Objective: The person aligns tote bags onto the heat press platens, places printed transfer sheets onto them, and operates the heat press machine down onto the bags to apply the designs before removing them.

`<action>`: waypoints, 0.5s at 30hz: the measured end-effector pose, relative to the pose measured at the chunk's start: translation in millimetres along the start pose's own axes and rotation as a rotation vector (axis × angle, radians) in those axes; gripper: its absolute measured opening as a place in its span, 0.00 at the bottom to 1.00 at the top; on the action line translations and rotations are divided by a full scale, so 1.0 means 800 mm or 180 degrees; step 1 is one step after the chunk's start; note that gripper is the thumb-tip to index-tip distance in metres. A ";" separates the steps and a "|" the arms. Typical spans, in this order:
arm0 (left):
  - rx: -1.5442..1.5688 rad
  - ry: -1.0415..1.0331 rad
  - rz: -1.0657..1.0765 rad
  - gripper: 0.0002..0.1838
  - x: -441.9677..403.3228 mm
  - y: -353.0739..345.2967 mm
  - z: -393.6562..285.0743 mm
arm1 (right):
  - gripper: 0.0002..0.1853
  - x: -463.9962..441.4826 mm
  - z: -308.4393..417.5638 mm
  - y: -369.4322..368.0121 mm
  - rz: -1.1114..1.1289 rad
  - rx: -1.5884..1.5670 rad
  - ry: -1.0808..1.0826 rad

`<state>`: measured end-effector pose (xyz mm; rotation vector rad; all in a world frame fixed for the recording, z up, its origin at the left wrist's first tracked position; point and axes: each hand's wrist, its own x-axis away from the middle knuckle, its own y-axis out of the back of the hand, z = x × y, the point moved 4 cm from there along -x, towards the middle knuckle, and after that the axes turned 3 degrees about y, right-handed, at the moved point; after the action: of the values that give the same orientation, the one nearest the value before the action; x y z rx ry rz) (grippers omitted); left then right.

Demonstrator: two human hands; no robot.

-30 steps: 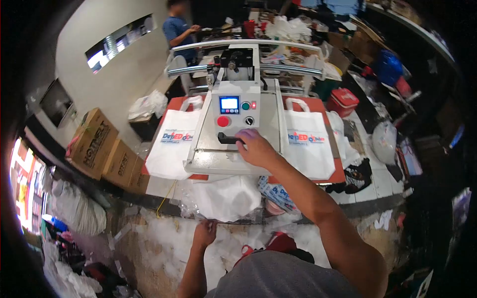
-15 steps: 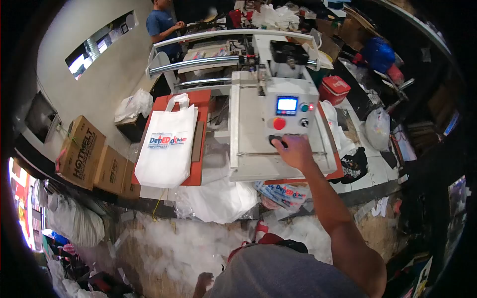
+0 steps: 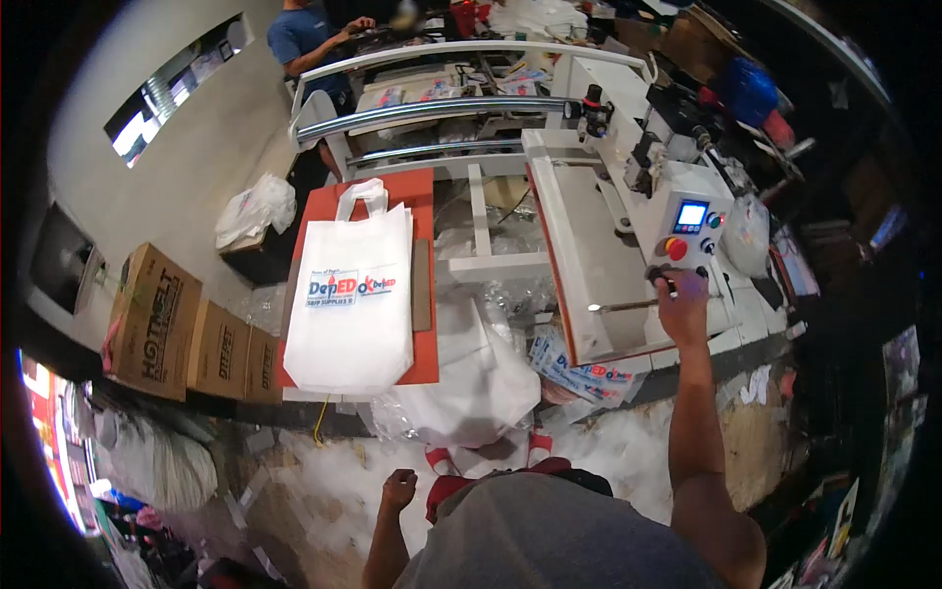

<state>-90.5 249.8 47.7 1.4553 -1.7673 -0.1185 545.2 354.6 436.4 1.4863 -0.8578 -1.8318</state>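
My right hand (image 3: 681, 294) is closed around the black handle (image 3: 659, 276) on the front of the heat press (image 3: 643, 187), just below its control box with a lit screen and red button. My left hand (image 3: 399, 488) hangs low beside my body, fingers curled in, with nothing visible in it. Left of the press, a white tote bag (image 3: 351, 339) with printed "DepED" lettering lies flat on a red pad (image 3: 420, 211), handles toward the back. A brown board (image 3: 422, 287) shows along the bag's right edge.
Printed transfer sheets (image 3: 579, 368) lie under the press's front edge. White bags (image 3: 471, 383) hang over the bench front. Cardboard boxes (image 3: 152, 319) stand at the left. Metal rails (image 3: 432, 116) cross behind the pads. Another person (image 3: 306, 39) stands at the back left.
The heat press head has slid to the right with my right hand on its handle, uncovering the frame between the pads. My left hand shows more fully now.
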 end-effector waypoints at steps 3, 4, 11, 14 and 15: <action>-0.0271 -0.0320 0.0323 0.18 -0.007 0.067 -0.062 | 0.06 0.014 0.058 0.025 -0.0602 -0.0104 -0.0356; -0.0384 -0.0446 0.0526 0.17 -0.010 0.090 -0.079 | 0.08 0.026 0.084 0.030 -0.0771 -0.0288 -0.0627; -0.0321 -0.1290 0.1063 0.13 -0.043 0.256 -0.276 | 0.07 0.069 0.272 -0.127 0.0029 -0.1691 -0.0687; -0.0449 -0.2310 0.0410 0.10 -0.084 0.288 -0.364 | 0.12 0.061 0.346 -0.217 0.0674 -0.1869 -0.0623; -0.0398 -0.2489 0.0191 0.11 -0.108 0.288 -0.380 | 0.15 0.055 0.366 -0.244 0.0656 -0.1887 -0.0543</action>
<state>-77.2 522.9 327.0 1.3506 -2.3534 -0.8465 237.1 465.9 300.3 0.8507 -0.4565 -1.8556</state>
